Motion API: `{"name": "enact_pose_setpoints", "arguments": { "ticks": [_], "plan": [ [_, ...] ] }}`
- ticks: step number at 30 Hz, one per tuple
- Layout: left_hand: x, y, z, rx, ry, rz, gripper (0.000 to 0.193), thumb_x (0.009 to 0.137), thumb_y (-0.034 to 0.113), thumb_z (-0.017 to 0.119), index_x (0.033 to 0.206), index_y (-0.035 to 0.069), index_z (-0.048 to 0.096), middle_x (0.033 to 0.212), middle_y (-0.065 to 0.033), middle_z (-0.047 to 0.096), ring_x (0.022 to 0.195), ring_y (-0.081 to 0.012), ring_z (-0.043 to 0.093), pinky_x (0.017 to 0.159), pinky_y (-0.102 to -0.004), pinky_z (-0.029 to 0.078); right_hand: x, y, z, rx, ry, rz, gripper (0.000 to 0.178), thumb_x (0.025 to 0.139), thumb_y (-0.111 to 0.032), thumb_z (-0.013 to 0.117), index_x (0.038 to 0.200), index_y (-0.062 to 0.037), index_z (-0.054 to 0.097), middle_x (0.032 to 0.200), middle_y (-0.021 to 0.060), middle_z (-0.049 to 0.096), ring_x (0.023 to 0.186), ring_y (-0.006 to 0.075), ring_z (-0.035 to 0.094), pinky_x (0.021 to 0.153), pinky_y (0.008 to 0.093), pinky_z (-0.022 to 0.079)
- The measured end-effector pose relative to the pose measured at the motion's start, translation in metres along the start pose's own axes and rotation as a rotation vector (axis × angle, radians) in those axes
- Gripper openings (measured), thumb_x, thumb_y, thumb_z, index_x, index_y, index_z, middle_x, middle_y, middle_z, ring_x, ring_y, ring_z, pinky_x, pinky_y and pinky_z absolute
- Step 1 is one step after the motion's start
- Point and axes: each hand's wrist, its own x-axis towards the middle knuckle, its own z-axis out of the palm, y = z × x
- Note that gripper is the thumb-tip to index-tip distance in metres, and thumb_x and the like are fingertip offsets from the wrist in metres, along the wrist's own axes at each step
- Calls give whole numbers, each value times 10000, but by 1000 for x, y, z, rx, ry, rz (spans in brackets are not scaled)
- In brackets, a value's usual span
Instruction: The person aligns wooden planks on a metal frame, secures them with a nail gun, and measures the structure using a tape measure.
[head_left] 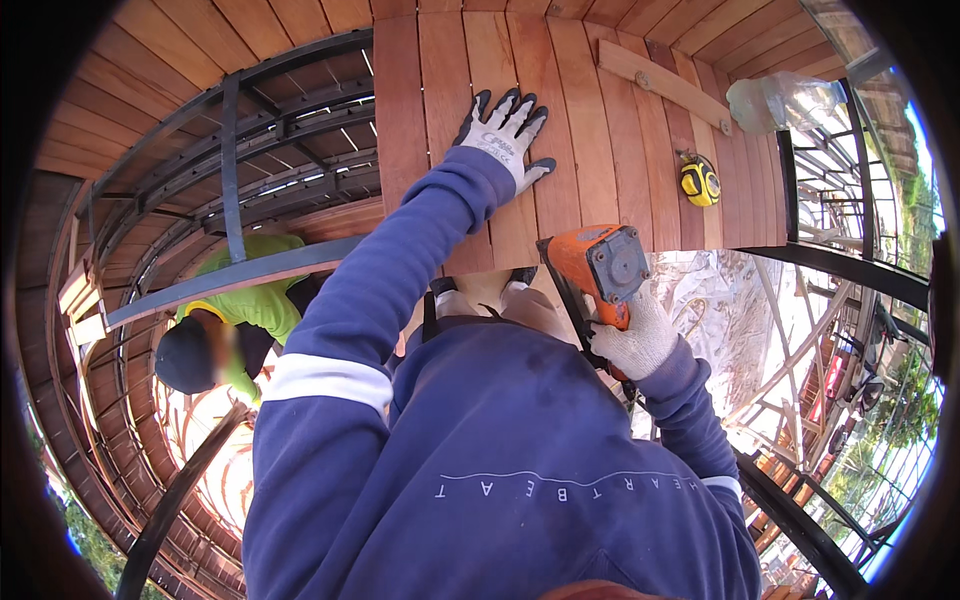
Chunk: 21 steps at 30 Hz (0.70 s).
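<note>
My left hand point(503, 140) wears a pale glove with dark fingertips and lies flat on the reddish-brown wooden boards point(605, 200), fingers spread. Nothing is in it. My right hand point(643, 338), in a light knitted glove, is closed around the handle of an orange and black nail gun point(590, 262). The tool sits at the near edge of the boards, its round-cornered grey cap turned up. Whether its nose touches the wood cannot be made out. To the right of it a yellow and black tape measure point(699, 183) rests on the boards.
A short wooden batten point(665, 87) lies across the boards, with a clear plastic bottle point(785, 104) beside it. Dark steel framing point(232, 165) stands open at left; a black beam point(860, 272) runs at right. Below left, a person in a lime shirt point(262, 312) and dark cap bends down.
</note>
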Motion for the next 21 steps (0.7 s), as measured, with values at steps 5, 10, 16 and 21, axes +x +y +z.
{"name": "enact_pose_setpoints", "arguments": {
  "ticks": [5,10,16,21],
  "plan": [
    [0,-2,2,-27,40,16,769,986,617,385,1584,145,284,1656,-88,247,1538,-266,181,1244,-535,58,6,-2,10,-32,20,43,308,789,-150,697,1028,34,630,754,136,664,681,222,657,650,368,518],
    [0,-3,2,-34,36,14,772,984,623,384,1585,148,283,1659,-83,240,1538,-263,181,1244,-534,54,8,-12,10,-99,-4,86,296,791,-156,691,1008,37,637,724,139,652,646,221,643,629,366,513],
    [-1,-3,0,-35,29,8,775,982,623,388,1586,150,281,1660,-79,237,1537,-259,185,1246,-529,51,12,-12,7,-110,-24,117,294,787,-165,695,995,35,640,718,138,652,631,222,637,622,370,514],
    [0,-2,0,-28,30,11,774,982,624,387,1587,152,281,1660,-77,237,1537,-257,186,1246,-525,49,14,-11,8,-114,-27,137,294,785,-179,696,981,34,640,702,141,653,628,242,658,608,382,515]
  ]
}}
